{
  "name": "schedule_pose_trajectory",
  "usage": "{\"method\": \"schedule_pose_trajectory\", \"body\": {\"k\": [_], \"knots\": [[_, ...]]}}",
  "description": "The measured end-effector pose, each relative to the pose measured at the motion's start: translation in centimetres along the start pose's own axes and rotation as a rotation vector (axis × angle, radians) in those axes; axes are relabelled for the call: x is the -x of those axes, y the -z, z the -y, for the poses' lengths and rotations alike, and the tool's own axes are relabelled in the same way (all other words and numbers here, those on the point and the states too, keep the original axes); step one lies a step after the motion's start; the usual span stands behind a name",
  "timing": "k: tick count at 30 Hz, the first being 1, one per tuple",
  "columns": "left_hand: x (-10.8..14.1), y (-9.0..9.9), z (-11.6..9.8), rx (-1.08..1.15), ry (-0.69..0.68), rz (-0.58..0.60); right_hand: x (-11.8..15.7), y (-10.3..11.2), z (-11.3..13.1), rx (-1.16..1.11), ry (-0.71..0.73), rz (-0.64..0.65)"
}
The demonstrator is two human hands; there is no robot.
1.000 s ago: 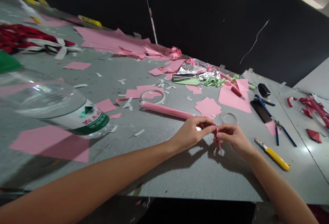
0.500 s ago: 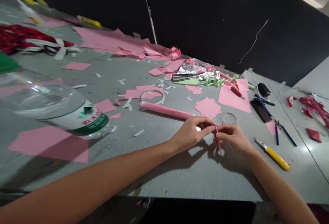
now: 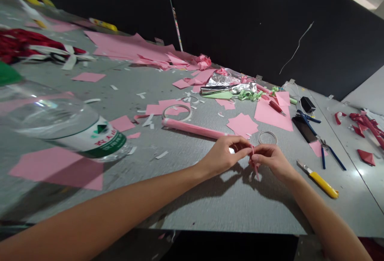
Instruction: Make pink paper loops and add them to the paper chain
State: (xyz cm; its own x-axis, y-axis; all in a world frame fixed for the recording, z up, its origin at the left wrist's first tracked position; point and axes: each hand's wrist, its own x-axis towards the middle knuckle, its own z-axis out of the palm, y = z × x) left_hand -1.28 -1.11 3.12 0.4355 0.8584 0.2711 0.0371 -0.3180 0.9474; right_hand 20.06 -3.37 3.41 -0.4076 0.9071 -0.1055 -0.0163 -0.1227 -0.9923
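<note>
Both hands meet over the front of the grey table, pinching a small strip of pink paper (image 3: 256,170) between them. My left hand (image 3: 225,154) has its thumb and fingertips closed at the strip's upper end. My right hand (image 3: 271,159) grips the same paper from the other side, thumb pressed on it. The strip hangs down, slightly tilted; part of it is hidden by the fingers. Behind my left hand lies a long pink paper roll (image 3: 195,128). A ring of tape (image 3: 268,137) rests just beyond my right hand, and a stack of pink paper squares (image 3: 242,125) is farther back.
A yellow utility knife (image 3: 324,184), blue-handled pliers (image 3: 330,155) and a dark phone (image 3: 304,129) lie to the right. At left a large plastic bottle (image 3: 75,129) lies tilted. Pink sheets (image 3: 132,47) and paper scraps spread along the black wall.
Hardly anything differs. Both hands keep their pinch on the pink strip in the same spot, with only a tiny shift of the left fingertips.
</note>
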Motion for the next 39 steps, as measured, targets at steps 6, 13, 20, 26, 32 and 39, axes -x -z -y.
{"method": "schedule_pose_trajectory", "body": {"k": [6,13,20,26,32,39], "knots": [[0.05,-0.05,0.16,-0.012,-0.023,-0.023,0.01,0.07,-0.07,0.002,0.000,-0.002],[0.00,0.01,0.07,-0.001,-0.002,0.004,0.03,0.07,0.01,0.009,0.007,0.010],[0.03,0.01,0.01,-0.006,-0.002,0.001,0.00,0.11,0.02,0.016,-0.003,-0.003],[0.03,0.01,0.06,-0.007,-0.009,-0.003,0.04,0.05,0.10,0.008,-0.001,0.004],[0.09,0.04,-0.01,-0.003,0.000,0.009,0.07,0.11,-0.01,0.009,-0.001,0.000],[0.04,0.11,0.08,-0.001,-0.013,-0.003,0.13,0.13,0.00,-0.006,-0.004,0.009]]}}
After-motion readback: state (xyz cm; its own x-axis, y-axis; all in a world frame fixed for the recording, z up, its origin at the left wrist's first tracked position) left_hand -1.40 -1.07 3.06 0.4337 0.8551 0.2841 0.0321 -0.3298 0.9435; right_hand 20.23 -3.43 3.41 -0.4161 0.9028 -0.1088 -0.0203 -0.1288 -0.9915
